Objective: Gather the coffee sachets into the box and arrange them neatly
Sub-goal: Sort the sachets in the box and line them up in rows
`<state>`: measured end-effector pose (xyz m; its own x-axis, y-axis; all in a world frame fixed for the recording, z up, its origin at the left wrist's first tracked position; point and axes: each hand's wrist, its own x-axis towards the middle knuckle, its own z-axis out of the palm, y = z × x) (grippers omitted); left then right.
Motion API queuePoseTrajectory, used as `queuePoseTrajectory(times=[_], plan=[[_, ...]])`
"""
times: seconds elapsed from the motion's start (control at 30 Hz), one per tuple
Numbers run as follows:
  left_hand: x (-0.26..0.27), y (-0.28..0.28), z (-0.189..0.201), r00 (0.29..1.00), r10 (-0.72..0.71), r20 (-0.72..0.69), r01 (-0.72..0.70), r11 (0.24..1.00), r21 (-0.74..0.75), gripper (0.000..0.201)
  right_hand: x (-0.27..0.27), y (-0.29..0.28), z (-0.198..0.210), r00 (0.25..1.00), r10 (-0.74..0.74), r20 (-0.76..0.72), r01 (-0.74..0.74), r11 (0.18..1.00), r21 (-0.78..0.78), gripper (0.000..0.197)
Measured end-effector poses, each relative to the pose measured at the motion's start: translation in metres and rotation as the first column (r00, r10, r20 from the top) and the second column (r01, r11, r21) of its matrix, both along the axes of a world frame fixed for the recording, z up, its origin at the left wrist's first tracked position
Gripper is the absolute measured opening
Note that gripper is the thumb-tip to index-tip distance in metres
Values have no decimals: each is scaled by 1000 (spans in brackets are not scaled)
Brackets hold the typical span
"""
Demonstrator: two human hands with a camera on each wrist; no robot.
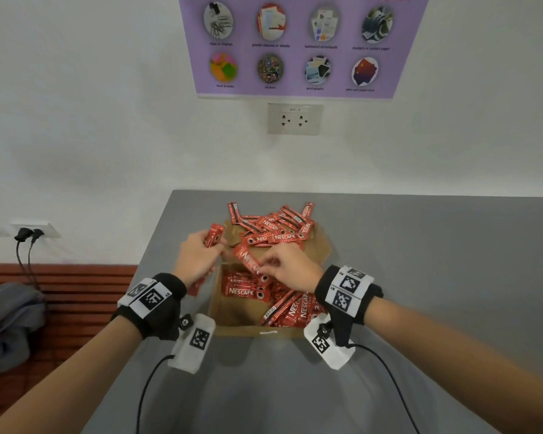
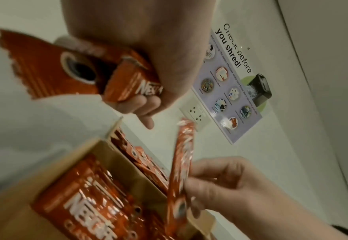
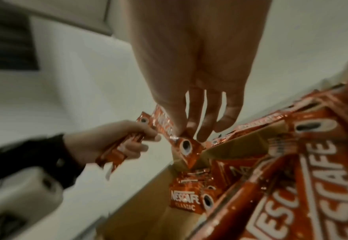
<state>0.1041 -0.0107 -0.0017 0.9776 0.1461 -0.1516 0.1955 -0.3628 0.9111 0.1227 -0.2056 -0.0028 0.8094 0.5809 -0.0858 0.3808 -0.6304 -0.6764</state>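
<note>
Head view, red Nescafé sachets, brown box

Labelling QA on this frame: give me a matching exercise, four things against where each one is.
Things:
1. small bunch of sachets
2. single sachet
3. loose pile of sachets
4. flat row of sachets

Places:
A. lying inside the box, near its left wall
B. heaped at the box's far end
C. gripped in the left hand
D. pinched in the right hand over the box

Pairs: 1-C, 2-D, 3-B, 4-A
</note>
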Motion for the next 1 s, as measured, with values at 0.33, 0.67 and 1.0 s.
queuePoseTrajectory(times=[0.33,0.67,1.0], plan=[[-4,-9,2,983,-180,46,144,893,427,9,-9,38,-6,938,302,172,-187,857,-481,12],[-12,-15,-14,932,-321,-171,342,612,713,49,-7,42,-7,944,270,187,-132,833,-538,17],[-17,-16,-27,932,-318,-175,328,527,784,50,-6,42,-7,953,239,184,-116,855,-506,11]])
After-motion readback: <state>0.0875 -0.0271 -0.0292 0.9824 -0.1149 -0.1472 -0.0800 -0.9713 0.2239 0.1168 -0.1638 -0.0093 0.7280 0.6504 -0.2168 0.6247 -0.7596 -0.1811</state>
